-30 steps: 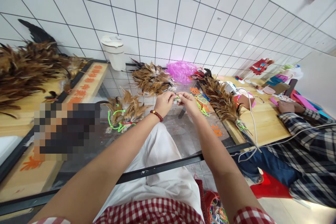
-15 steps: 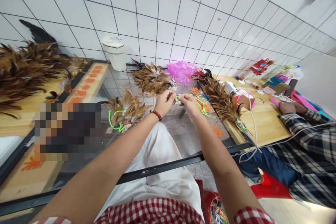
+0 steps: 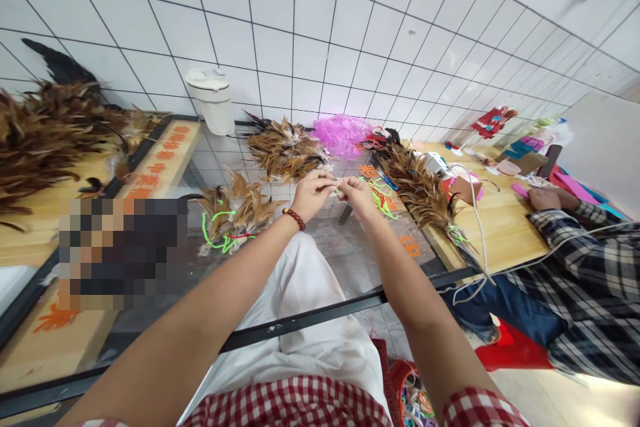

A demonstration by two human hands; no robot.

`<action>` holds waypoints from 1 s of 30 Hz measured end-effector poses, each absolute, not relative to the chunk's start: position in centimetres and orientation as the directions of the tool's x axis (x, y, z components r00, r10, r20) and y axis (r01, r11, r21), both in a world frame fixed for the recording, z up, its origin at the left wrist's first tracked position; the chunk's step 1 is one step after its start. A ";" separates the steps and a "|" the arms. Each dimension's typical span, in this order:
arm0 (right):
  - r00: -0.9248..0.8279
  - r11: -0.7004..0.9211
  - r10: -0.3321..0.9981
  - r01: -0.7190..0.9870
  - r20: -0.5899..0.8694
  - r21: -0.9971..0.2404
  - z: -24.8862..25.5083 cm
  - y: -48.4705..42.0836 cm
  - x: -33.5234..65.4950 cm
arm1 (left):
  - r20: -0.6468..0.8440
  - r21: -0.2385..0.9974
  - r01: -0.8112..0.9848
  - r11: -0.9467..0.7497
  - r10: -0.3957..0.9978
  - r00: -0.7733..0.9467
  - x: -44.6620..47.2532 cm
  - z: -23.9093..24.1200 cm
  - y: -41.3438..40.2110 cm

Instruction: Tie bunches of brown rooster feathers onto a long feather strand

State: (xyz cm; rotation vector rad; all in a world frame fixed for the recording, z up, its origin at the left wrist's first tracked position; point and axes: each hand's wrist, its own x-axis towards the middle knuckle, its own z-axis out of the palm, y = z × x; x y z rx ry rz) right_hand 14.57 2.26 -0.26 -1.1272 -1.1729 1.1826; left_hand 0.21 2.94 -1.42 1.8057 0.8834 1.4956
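Note:
Both hands meet above the middle of the glass-like tabletop (image 3: 370,270), fingertips almost touching. My left hand (image 3: 313,195), a beaded bracelet at its wrist, is closed in a pinch. Opposite it, my right hand (image 3: 356,195) pinches too. What they hold is a small bit of bright green cord, now mostly hidden by the fingers. Left of my left hand lies a bunch of brown feathers (image 3: 247,203) with green and red cords on it. Behind the hands is another feather bunch (image 3: 285,147). Loose green and red cords (image 3: 384,200) lie just right of my right hand.
A white lidded cup (image 3: 213,100) and a crumpled purple plastic bag (image 3: 341,133) stand against the tiled wall. Feathers pile up at the left (image 3: 40,133), and a long feather bundle (image 3: 420,180) lies at the right. A white cable (image 3: 483,233) crosses near a co-worker's plaid sleeve (image 3: 565,233).
Between my fingertips the green cord shows less than before. The hands stay together at nearly the same place; the whole view has shifted slightly.

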 end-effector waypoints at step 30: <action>0.031 0.178 0.984 -0.136 0.175 -0.975 -0.3 2.3 14.7 | 0.616 0.768 0.181 -0.614 0.786 0.055 -0.3 -2.1 3.9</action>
